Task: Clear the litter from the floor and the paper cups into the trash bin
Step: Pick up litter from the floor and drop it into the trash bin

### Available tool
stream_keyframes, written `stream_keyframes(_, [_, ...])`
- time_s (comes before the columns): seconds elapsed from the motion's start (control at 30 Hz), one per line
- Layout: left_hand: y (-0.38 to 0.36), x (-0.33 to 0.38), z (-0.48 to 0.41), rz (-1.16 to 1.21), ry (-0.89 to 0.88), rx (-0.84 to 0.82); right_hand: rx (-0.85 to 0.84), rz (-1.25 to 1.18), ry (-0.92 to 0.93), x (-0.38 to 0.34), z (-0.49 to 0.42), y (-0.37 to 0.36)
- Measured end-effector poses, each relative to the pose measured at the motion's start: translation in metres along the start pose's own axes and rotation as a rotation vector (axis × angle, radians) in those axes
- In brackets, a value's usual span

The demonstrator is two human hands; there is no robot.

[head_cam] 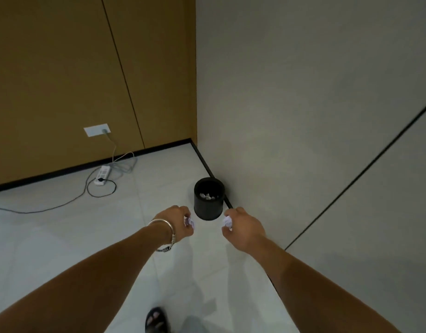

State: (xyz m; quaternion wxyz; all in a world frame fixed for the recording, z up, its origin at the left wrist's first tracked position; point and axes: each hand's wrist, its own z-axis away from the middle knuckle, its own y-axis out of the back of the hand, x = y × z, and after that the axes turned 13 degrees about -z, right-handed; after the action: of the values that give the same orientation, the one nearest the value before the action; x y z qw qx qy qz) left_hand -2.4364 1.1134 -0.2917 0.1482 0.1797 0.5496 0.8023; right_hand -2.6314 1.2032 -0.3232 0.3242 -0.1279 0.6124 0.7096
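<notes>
A brown panelled wall (63, 80) meets a pale grey wall (303, 92) in a corner, above a light tiled floor (63, 236). Two bare forearms reach forward over the floor toward that corner. A black round trash bin (208, 209) stands on the floor against the grey wall's dark skirting, near the corner, with crumpled scraps (207, 195) lying inside it. The left hand (176, 223) and the right hand (245, 228) hang in the air just short of the bin, one to each side. The left hand's fingers are curled round a left paper wad (189, 222), and the right hand's fingers pinch a right paper wad (227, 222). A sandalled foot (156, 319) shows at the bottom edge. A white power strip (102, 174) lies by the brown wall, its cables looping across the floor, one running up to a wall socket (96, 131). A silver bracelet (164, 227) circles the left wrist.
</notes>
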Motion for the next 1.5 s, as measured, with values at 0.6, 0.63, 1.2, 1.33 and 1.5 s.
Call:
stream_keyframes(0.6, [0.055, -0.063, -0.351, 0.029, -0.191, -0.248, 0.027, -0.094, -0.262, -0.005, -0.3, -0.006])
stream_keyframes(0.63, [0.051, -0.062, -0.371, 0.028, -0.187, -0.267, 0.021, -0.105, -0.259, 0.002, -0.317, -0.008])
stream_keyframes(1.2, [-0.166, -0.063, -0.681, 0.172, 0.045, -0.576, -0.174, -0.208, -0.331, 0.195, -0.587, -0.154])
stream_keyframes(1.33, [-0.216, -0.058, -0.721, 0.216, -0.028, -0.635, -0.156, -0.21, -0.442, 0.221, -0.611, -0.19])
stream_keyframes(1.5, [-0.216, -0.075, -0.736, 0.122, -0.095, -0.702, -0.234, -0.223, -0.603, 0.218, -0.608, -0.196])
